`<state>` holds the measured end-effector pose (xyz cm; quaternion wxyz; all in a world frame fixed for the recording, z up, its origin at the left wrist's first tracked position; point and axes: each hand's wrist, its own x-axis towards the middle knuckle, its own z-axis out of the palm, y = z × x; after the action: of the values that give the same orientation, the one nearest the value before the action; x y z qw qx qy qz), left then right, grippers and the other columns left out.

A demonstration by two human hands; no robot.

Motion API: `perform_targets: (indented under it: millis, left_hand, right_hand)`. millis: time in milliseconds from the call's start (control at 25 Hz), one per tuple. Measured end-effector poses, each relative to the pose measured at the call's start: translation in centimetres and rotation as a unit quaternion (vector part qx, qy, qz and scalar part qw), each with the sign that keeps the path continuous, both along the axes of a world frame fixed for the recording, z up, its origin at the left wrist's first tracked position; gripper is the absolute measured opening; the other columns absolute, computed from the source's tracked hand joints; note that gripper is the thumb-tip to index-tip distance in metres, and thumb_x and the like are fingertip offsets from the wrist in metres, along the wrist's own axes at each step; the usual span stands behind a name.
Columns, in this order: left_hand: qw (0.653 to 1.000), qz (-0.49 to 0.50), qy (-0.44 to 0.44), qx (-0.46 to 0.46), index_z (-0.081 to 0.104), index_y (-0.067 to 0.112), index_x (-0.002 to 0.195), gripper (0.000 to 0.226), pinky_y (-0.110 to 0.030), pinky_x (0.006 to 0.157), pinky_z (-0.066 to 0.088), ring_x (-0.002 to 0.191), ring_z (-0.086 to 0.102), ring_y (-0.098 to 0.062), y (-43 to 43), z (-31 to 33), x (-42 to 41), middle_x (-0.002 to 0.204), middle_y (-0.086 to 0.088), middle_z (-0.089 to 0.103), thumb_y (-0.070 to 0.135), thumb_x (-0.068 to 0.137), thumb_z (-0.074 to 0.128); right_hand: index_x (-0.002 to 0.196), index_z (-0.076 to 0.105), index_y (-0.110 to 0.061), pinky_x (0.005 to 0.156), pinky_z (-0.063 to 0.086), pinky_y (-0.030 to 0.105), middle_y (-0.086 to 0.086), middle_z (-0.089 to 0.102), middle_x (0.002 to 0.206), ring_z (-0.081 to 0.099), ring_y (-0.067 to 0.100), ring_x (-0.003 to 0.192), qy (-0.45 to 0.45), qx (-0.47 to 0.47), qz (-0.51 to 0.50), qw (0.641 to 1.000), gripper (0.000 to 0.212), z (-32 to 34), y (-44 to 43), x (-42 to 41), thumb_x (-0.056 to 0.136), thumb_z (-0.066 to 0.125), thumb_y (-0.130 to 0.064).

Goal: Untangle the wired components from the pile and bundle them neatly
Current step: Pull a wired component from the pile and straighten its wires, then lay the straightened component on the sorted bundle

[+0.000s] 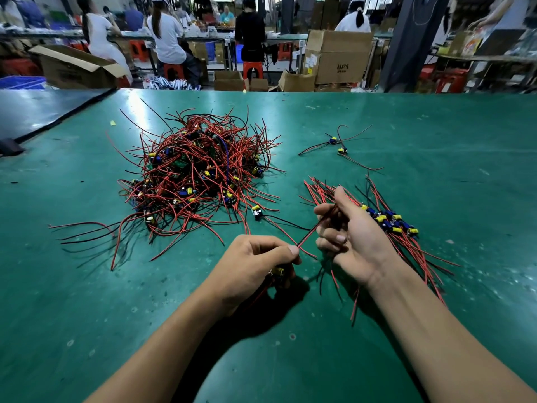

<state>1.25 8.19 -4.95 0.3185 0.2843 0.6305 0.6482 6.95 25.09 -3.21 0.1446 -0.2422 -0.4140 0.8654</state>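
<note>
Early days, I reckon: the big tangled pile (197,170) beyond the left hand (255,266) looks barely dented. Both hands grip one wire (311,232) between them; a small sorted bunch (389,225) lies beside the right hand (351,239).

Light: bright, even, from overhead. Glare: pale sheen on the green table (406,135) just beyond the wire pile (200,170). Shadows: soft under the pile's near strands; darker beneath the left hand (255,266), nearer than the pile. Focus: pile sharp, workers (165,33) behind it blurred. Edges: wide-angle bowing.
</note>
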Motion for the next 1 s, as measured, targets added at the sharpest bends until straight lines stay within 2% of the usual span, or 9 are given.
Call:
perform_targets:
  millis: [200,320,400,520,680,760,880,920,1000]
  left_hand:
    - [1.0,-0.011,0.0,-0.008,0.073,0.007,0.073,0.017,-0.021,0.052,0.043,0.052,0.055,-0.022,-0.2,0.1,-0.3,0.061,-0.013,0.064,0.015,0.087,0.067]
    - [1.0,-0.007,-0.001,-0.01,0.073,0.004,0.076,0.017,-0.022,0.053,0.045,0.053,0.057,-0.022,-0.3,-0.2,-0.4,0.063,-0.013,0.065,0.016,0.088,0.067]
    - [1.0,0.016,-0.023,-0.007,0.072,0.001,0.082,0.02,-0.023,0.053,0.047,0.054,0.059,-0.023,-0.1,-0.3,-0.4,0.067,-0.014,0.067,0.02,0.087,0.068]
    - [0.991,0.072,-0.113,0.011,0.07,0.0,0.097,0.036,-0.026,0.058,0.055,0.062,0.066,-0.024,0.2,0.0,-0.6,0.084,-0.016,0.073,0.033,0.082,0.068]
    - [0.961,0.132,-0.234,0.06,0.057,0.001,0.117,0.045,-0.034,0.071,0.061,0.078,0.073,-0.029,0.5,0.7,-1.3,0.101,-0.02,0.073,0.039,0.093,0.056]
    - [0.951,0.118,-0.272,0.083,0.05,0.003,0.129,0.056,-0.037,0.077,0.061,0.087,0.072,-0.028,0.5,0.9,-1.4,0.11,-0.019,0.07,0.047,0.094,0.049]
    - [0.946,0.082,-0.297,0.102,0.042,0.011,0.141,0.066,-0.031,0.071,0.06,0.084,0.072,-0.019,0.5,1.1,-1.0,0.111,-0.015,0.066,0.056,0.092,0.043]
    - [0.946,0.074,-0.298,0.104,0.04,0.014,0.144,0.067,-0.031,0.074,0.059,0.088,0.071,-0.018,0.6,1.1,-1.0,0.115,-0.014,0.066,0.057,0.092,0.042]
    - [0.944,0.062,-0.305,0.112,0.036,0.019,0.146,0.068,-0.036,0.094,0.054,0.108,0.067,-0.023,0.7,0.9,-1.0,0.125,-0.015,0.064,0.058,0.091,0.042]
  right_hand:
    - [0.059,0.06,-0.013,0.036,0.02,0.018,-0.004,0.047,0.062,0.023,0.006,0.033,0.036,-0.119,0.033,0.992,0.041,0.6,0.4,0.4,0.094,0.057,-0.032]
    - [0.066,0.061,-0.012,0.035,0.018,0.016,-0.007,0.047,0.06,0.025,0.004,0.032,0.039,-0.151,0.065,0.986,0.035,0.6,0.2,0.5,0.092,0.058,-0.036]
    - [0.079,0.072,-0.009,0.035,0.018,0.016,-0.005,0.042,0.06,0.025,0.003,0.034,0.012,-0.097,0.062,0.993,0.048,0.4,0.2,0.5,0.089,0.059,-0.054]
    - [0.103,0.071,-0.008,0.037,0.019,0.017,-0.004,0.042,0.062,0.025,0.005,0.038,-0.025,-0.014,0.046,0.999,0.07,0.1,0.2,0.3,0.072,0.065,-0.071]
    - [0.096,0.072,-0.012,0.038,0.025,0.017,-0.005,0.046,0.063,0.031,0.006,0.041,-0.016,0.127,0.032,0.991,0.053,-0.3,-1.0,0.2,0.071,0.072,-0.059]
    - [0.089,0.074,-0.016,0.042,0.033,0.015,-0.004,0.058,0.068,0.043,0.005,0.045,-0.012,0.272,0.036,0.962,0.034,-0.7,-2.3,0.4,0.075,0.079,-0.046]
    - [0.094,0.074,-0.022,0.068,0.045,0.012,-0.006,0.067,0.089,0.061,0.001,0.075,-0.047,0.553,0.013,0.832,0.021,-1.7,-3.6,0.6,0.079,0.081,-0.034]
    - [0.096,0.073,-0.022,0.076,0.045,0.014,-0.006,0.065,0.093,0.061,0.004,0.083,-0.053,0.607,0.005,0.793,0.02,-1.9,-3.8,0.5,0.079,0.081,-0.029]
    - [0.097,0.072,-0.021,0.08,0.046,0.015,-0.005,0.068,0.094,0.063,0.006,0.086,-0.046,0.631,-0.005,0.774,0.017,-1.9,-3.7,0.4,0.081,0.079,-0.02]
